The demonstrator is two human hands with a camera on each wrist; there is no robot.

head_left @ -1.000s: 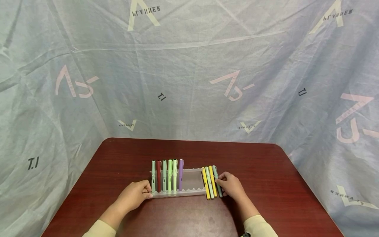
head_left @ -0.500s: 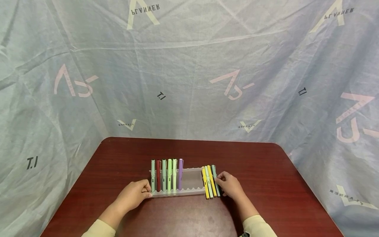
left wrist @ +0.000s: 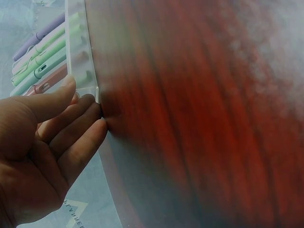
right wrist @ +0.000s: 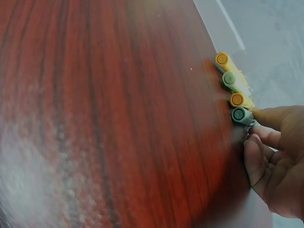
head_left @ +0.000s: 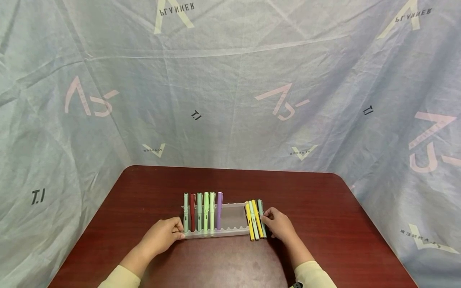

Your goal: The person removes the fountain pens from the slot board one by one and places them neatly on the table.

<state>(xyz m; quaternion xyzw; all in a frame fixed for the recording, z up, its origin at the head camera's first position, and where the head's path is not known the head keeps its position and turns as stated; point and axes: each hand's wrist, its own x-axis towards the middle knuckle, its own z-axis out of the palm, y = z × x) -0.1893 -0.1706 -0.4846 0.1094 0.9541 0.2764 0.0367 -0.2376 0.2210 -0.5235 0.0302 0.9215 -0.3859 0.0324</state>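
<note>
Pinching the clear tray point(head_left: 230, 233) at its left end with the left hand point(head_left: 163, 237); just right of the tray, pinching a grey-green pen point(right wrist: 239, 115) with the right hand point(head_left: 280, 226), fingers curled. In the tray, six pens point(head_left: 206, 212). Behind it, flipped on grey cloth point(head_left: 223, 72): “PLANNER”, “T.I”.

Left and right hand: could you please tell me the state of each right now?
Left hand: closed, pinching the clear tray at its corner.
Right hand: touching the grey-green pen; whether it grips cannot be told.

Pens point(head_left: 219, 212) are green, yellow, red and purple, the table point(head_left: 230, 264) dark-streaked red.
</note>
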